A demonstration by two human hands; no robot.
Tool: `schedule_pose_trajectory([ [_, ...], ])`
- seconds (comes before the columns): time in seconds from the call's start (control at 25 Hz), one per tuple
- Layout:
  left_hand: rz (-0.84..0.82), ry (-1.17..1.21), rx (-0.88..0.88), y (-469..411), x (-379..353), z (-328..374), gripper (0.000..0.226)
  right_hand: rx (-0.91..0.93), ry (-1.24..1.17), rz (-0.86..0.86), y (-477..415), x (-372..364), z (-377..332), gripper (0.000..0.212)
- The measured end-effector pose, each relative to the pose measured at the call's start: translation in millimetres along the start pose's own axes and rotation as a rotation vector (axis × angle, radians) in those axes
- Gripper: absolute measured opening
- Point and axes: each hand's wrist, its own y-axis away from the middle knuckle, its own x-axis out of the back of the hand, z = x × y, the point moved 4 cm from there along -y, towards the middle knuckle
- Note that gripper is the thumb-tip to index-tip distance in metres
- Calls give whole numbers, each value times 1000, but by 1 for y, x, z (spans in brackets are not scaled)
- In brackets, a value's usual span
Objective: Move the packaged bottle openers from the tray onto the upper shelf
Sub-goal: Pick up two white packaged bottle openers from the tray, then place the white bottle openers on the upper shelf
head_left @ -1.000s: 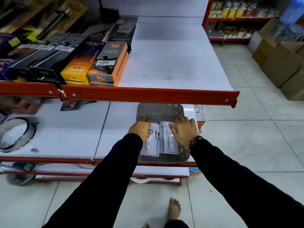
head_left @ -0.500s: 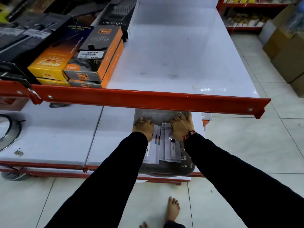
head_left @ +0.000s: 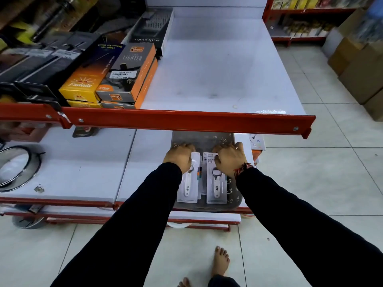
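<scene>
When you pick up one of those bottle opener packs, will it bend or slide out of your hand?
Probably it bends a little: the right pack looks like a thin flat card with a plastic cover. It likely feels light, though the opener inside seems to have a metal head. The glossy front may be slippery, so the right hand curling over its top edge seems a sensible hold.

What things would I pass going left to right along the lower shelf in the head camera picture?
Round sieve → small clip → left hand → left opener pack → right opener pack → right hand.
</scene>
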Motion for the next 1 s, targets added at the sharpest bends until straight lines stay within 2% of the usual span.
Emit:
schedule_pose_trajectory([
  [0.2, 60, 152, 51, 45, 29, 2, 28, 24, -76, 60, 37, 33, -9, 41],
  [0.32, 106, 181, 17, 78, 46, 9, 28, 42, -95, 104, 66, 54, -18, 42],
  [0.52, 287, 210, -80, 130, 85, 20, 28, 92, -55, 339, 116, 99, -34, 38],
  [0.76, 458, 187, -173, 172, 164, 37, 24, 145, -107, 583, 150, 178, -51, 33],
  [1.0, 588, 166, -233, 183, 257, 55, 31, 161, -161, 663, 143, 273, -56, 36],
])
